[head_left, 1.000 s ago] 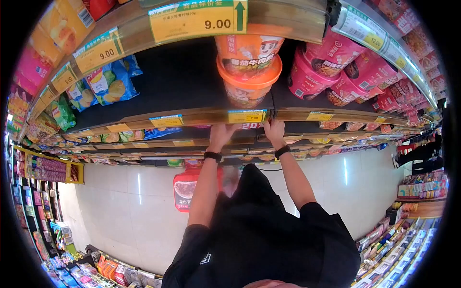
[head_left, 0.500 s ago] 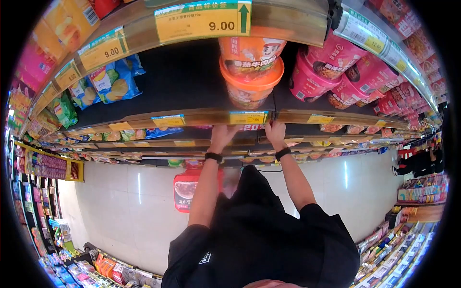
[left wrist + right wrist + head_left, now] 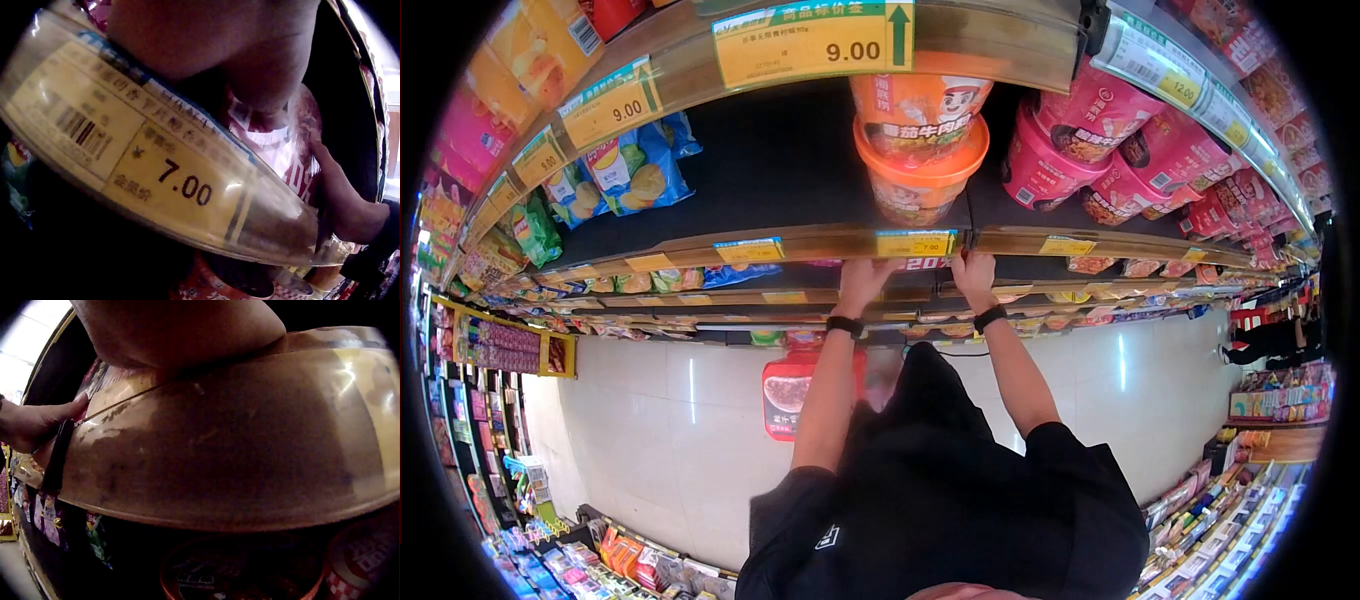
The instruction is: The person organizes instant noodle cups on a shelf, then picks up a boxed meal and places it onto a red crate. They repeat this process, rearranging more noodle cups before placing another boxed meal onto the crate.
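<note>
In the head view my left hand [image 3: 863, 285] and right hand [image 3: 974, 280] reach in under the front lip of a dark shelf, a short gap apart. Between them shows a red package [image 3: 925, 264] with large white "20%" print. The left wrist view has this shiny package [image 3: 281, 147] behind the price strip; my left thumb lies at its near side and the right hand [image 3: 350, 203] is at its far side. Each hand grips one side, with most fingers hidden. The right wrist view shows the right hand [image 3: 181, 331] close above the brown strip.
Orange noodle tubs [image 3: 923, 160] stand stacked on the shelf above, pink tubs [image 3: 1050, 160] to their right, blue chip bags [image 3: 635, 175] to the left. A red box [image 3: 785, 395] is low by my left forearm. Another person in dark clothes [image 3: 1270, 335] is at far right.
Both hands stay at the package with almost no movement. The head view shifts slightly, and the person at far right changes posture.
</note>
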A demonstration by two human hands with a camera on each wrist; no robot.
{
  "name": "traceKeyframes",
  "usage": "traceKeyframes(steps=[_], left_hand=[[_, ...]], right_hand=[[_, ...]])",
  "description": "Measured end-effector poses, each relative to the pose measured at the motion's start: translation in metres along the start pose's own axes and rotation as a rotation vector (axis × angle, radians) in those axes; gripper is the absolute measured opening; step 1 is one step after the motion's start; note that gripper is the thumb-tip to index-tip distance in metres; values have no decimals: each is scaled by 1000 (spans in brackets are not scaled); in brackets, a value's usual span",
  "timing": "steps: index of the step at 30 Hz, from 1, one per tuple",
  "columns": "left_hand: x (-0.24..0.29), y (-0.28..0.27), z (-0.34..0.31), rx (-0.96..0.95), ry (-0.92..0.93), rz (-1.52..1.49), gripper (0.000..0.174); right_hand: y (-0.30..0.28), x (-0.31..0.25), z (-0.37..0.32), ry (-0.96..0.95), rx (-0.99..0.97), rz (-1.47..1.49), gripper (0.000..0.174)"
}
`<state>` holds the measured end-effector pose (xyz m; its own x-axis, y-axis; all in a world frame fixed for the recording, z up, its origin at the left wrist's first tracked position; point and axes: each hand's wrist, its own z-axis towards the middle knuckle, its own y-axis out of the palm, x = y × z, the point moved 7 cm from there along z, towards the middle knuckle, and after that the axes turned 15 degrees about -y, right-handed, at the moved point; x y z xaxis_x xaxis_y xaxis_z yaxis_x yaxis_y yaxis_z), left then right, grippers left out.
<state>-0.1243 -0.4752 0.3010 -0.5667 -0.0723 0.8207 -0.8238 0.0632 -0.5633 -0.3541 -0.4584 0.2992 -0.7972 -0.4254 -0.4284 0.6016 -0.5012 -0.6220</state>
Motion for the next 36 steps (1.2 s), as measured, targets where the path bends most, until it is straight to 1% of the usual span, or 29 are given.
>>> traceKeyframes(steps=[2, 6, 9, 12, 15, 17, 18, 20, 21, 23, 24, 27, 29, 30, 32, 34, 35, 36], left_hand=[[1, 0, -1, 9, 12, -24, 39], [-4, 3, 2, 52, 71, 17, 39], [-7, 6, 3, -25, 25, -110, 40], [-2, 1, 0, 45, 79, -70, 40], [-3, 2, 2, 38, 111, -95, 41], [-6, 5, 1, 65, 133, 10, 40], [-7, 4, 3, 82, 147, 64, 39], [-16, 10, 10, -97, 65, -28, 41], [-14, 11, 10, -185, 25, -77, 42], [-5, 6, 3, -190, 49, -140, 43], [-3, 5, -1, -189, 59, -172, 43], [-6, 2, -8, -143, -29, -195, 42], [-3, -2, -21, -181, -46, -278, 42], [0, -6, -29, -202, -54, -318, 42], [-4, -11, -45, -235, -133, -417, 41], [-18, -9, -54, -271, -186, -477, 39], [-30, -6, -60, -262, -220, -491, 39], [-32, -12, -70, -253, -256, -507, 38]], right_hand=[[-4, -4, 2, -23, 46, 15, 31], [0, -1, 0, -26, -10, -21, 31], [-2, -2, 0, -15, -31, -5, 31], [-4, -6, 2, -3, -22, -8, 31], [-4, -5, 3, 1, -24, 10, 30], [-2, -2, 1, 18, -29, 36, 30], [1, 2, -2, 60, -46, 37, 31], [5, 9, -4, 137, -77, 36, 33], [3, 10, -4, 154, -62, 117, 32], [1, 11, -2, 183, -39, 280, 30], [-2, 9, -1, 174, -23, 314, 29], [-8, -1, 4, 151, 36, 448, 25], [-10, -10, 8, 145, 93, 576, 24], [-6, -7, 8, 186, 22, 571, 27], [-1, -10, 2, 203, -23, 585, 28], [-5, -30, 6, 204, -54, 617, 29], [-8, -43, 5, 202, -67, 642, 30], [-9, -57, 4, 200, -82, 668, 32]])
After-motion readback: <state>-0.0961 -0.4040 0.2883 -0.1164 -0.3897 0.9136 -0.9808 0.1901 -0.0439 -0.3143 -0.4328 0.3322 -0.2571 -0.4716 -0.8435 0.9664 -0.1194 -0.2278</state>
